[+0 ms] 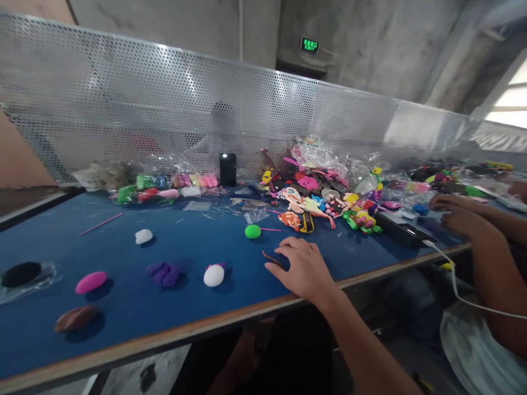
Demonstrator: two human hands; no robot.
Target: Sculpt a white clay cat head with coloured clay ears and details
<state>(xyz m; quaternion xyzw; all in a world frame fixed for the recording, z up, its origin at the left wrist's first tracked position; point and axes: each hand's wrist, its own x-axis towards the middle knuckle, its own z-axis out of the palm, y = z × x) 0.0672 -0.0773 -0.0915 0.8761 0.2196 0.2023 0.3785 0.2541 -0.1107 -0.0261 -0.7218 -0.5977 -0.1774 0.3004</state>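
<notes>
My right hand (303, 270) lies low over the blue table near its front edge, with its fingers stretched forward and the thumb apart. A thin brown clay strip (270, 257) lies on the table between the thumb and fingers; its far end is hidden under the hand. My left hand is out of view. Left of the hand sits a white clay ball (214, 275) with pink bits on top. Beyond the fingers is a green clay ball (252, 231) beside a pink stick (270, 230). A crumpled purple clay lump (165, 274) lies further left.
At left lie a pink clay piece (91, 282), a brown clay lump (77, 319), black clay on plastic (21, 274) and a white lump (144, 236). Bagged clay, a phone (228, 169) and a heap of colourful figures (307, 197) line the perforated screen. A co-worker's hand (459, 211) is at right.
</notes>
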